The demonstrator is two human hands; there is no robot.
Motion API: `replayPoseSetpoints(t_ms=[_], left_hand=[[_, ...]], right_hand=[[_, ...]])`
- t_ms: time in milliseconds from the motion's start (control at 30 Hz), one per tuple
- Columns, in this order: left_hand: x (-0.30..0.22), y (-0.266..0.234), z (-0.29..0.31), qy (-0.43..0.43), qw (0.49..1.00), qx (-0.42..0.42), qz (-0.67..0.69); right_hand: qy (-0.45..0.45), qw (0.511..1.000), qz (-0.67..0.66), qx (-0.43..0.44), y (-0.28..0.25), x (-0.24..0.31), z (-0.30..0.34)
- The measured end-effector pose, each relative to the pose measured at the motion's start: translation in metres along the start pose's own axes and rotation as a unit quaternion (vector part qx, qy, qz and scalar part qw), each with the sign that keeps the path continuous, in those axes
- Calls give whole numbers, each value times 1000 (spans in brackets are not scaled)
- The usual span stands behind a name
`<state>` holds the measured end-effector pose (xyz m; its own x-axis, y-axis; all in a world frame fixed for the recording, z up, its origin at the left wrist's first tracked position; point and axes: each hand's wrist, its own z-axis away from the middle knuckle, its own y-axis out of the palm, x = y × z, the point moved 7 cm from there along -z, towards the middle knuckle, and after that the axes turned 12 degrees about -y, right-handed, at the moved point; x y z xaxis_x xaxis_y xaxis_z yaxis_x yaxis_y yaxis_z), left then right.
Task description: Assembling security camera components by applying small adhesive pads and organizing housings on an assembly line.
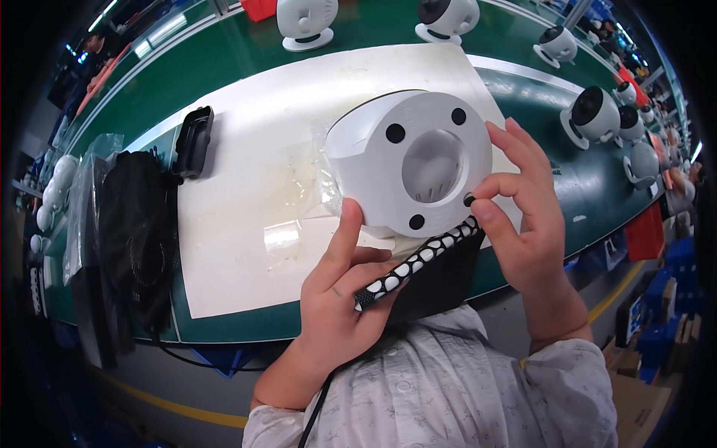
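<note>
On the bench in front of me a white fan-like device point(351, 134) lies tipped over, its round base point(381, 179) facing up with a recess in the middle. Three black round pads, one of them at the upper left point(396, 134), are stuck around that base. Between thumb and forefinger my right hand point(526, 213) pinches another small black round pad point(469, 199) at the base's lower right edge. My left hand point(340, 291) grips a black pad sheet point(418, 263) whose folded edge shows rows of white circles. Its thumb rests against the device's side.
White paper point(231, 246) covers part of the green bench point(597, 179). A black tray point(194, 142) and a dark bag point(138, 231) lie left. Similar white devices point(591, 116) stand along the far and right sides. A red bin point(644, 233) is at right.
</note>
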<state>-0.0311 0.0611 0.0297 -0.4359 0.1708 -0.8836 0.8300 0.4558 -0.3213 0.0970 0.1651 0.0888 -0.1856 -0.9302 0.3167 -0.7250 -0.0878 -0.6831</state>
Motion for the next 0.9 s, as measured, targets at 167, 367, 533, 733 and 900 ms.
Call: replayPoseSetpoints(t_ms=[167,367,533,733,900], left_hand=[[2,-1,1,-4,1000,-1,2],[1,-1,0,-12,1000,-3,-1],[-1,-1,-1,-1,1000,6,9],[8,-11,7,-25,999,29,27],[7,-3,5,-16,997,59,38]], right_hand=[[-76,988,130,16,-3,12,11],[8,997,70,37,-8,3,15],[322,760,-561,61,41,-33,13],[194,889,-416,0,17,-71,-51],[-84,979,179,-57,52,-160,-106]])
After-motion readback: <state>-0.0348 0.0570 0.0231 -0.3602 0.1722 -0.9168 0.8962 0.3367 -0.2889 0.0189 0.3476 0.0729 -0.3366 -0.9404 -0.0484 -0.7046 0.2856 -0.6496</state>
